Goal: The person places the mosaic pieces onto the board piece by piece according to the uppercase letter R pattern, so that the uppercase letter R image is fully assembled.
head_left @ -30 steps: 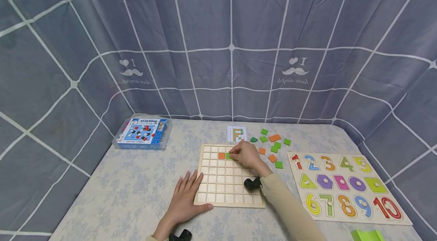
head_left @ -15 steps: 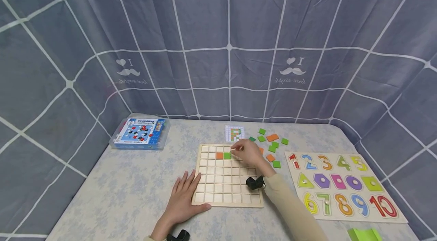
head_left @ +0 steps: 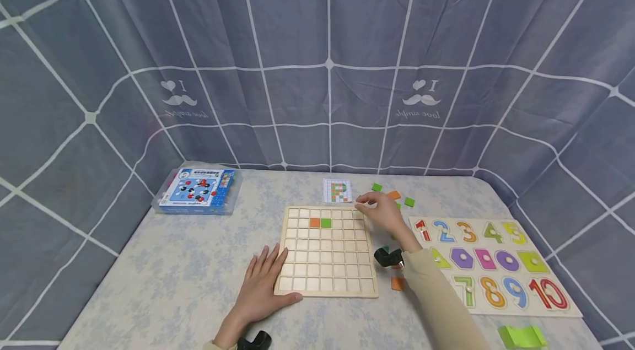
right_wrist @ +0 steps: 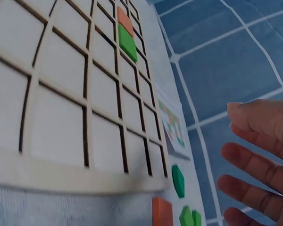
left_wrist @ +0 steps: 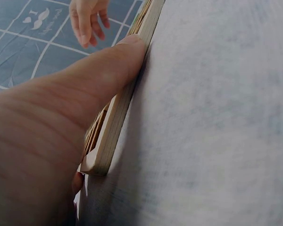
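Note:
A wooden grid board (head_left: pixel 326 271) lies on the table. An orange square tile (head_left: pixel 315 222) and a green square tile (head_left: pixel 326 222) sit side by side in its second row from the far edge. My left hand (head_left: pixel 261 285) lies spread at the near left corner, fingers along the left side; its thumb (left_wrist: pixel 132 47) touches the board's front edge in the left wrist view. My right hand (head_left: pixel 383 213) hovers by the far right corner, near loose tiles. In the right wrist view its fingers (right_wrist: pixel 240 155) are loosely bent with nothing between them.
A pattern card (head_left: pixel 337 190) lies behind the board. Loose green tiles (head_left: pixel 409 202) and orange tiles (head_left: pixel 397 283) are scattered to the right, some hidden by the right arm. Beyond are a number puzzle (head_left: pixel 491 262) and a lime-green block (head_left: pixel 522 337). A boxed set (head_left: pixel 198 191) stands far left.
My right hand has let go of the green tile, lifted away and moved right towards the loose tiles. The left hand stays at the board's corner. The head view has shifted slightly.

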`<state>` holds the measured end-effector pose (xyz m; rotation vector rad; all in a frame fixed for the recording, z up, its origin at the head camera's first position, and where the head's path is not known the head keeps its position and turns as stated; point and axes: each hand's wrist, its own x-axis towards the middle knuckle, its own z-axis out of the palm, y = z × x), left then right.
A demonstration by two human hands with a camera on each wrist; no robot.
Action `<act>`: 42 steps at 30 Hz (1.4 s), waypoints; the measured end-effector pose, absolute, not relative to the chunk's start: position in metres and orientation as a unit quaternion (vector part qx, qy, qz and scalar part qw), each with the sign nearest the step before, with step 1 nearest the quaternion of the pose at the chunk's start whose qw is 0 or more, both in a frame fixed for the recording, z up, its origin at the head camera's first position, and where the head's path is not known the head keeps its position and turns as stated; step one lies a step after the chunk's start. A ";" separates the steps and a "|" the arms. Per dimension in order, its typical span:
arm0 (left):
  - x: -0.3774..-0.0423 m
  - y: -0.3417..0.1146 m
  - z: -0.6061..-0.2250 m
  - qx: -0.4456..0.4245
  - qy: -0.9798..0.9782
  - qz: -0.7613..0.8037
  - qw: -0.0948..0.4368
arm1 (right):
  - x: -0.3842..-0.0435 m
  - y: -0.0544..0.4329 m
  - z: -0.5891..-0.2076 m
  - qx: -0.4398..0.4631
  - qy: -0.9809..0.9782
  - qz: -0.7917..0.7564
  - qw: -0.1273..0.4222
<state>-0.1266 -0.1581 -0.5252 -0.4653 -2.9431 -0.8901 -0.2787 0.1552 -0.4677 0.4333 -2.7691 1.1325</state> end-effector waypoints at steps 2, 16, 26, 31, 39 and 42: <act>-0.127 -0.159 -0.526 -0.150 -0.947 -0.285 0.019 | -0.281 0.163 -0.468 0.144 -0.915 0.371 0.066; -0.127 -0.159 -0.526 -0.151 -0.946 -0.285 0.018 | -0.295 0.197 -0.483 0.123 -0.928 0.350 0.032; -0.126 -0.157 -0.524 -0.152 -0.946 -0.286 0.026 | -0.298 0.203 -0.494 0.125 -0.934 0.335 0.013; -0.125 -0.157 -0.524 -0.158 -0.945 -0.282 0.044 | -0.298 0.204 -0.496 0.127 -0.936 0.327 0.003; -0.126 -0.158 -0.526 -0.153 -0.946 -0.285 0.029 | -0.298 0.204 -0.495 0.126 -0.943 0.309 0.006; -0.126 -0.158 -0.526 -0.153 -0.945 -0.289 0.027 | -0.298 0.204 -0.495 0.129 -0.943 0.306 0.007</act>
